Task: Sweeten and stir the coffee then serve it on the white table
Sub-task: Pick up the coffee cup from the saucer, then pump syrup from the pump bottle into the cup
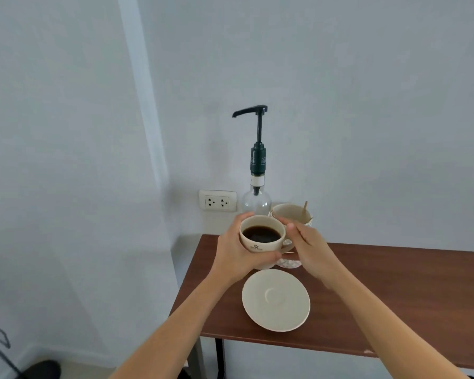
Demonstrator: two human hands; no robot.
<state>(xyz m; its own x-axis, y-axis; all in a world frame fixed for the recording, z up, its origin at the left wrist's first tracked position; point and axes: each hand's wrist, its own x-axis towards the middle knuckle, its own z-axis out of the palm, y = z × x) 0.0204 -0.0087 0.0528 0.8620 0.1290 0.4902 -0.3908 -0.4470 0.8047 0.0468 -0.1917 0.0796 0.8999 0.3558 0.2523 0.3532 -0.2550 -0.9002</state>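
A cream cup of black coffee (262, 245) is lifted above the brown table. My left hand (237, 254) wraps around the cup's left side and bottom. My right hand (308, 246) pinches its handle on the right. Below it, a cream saucer (275, 299) lies bare near the table's front edge. Behind the cup stands a clear syrup bottle (256, 201) with a tall dark pump, its spout pointing left. Beside the bottle sits a patterned cup (292, 214) holding a wooden stirrer (304, 208).
The brown table (394, 291) stands in a corner against a white wall, its left edge close to the cup. A wall socket (217, 201) is behind the bottle. Floor and a dark shoe (43, 369) show at the lower left.
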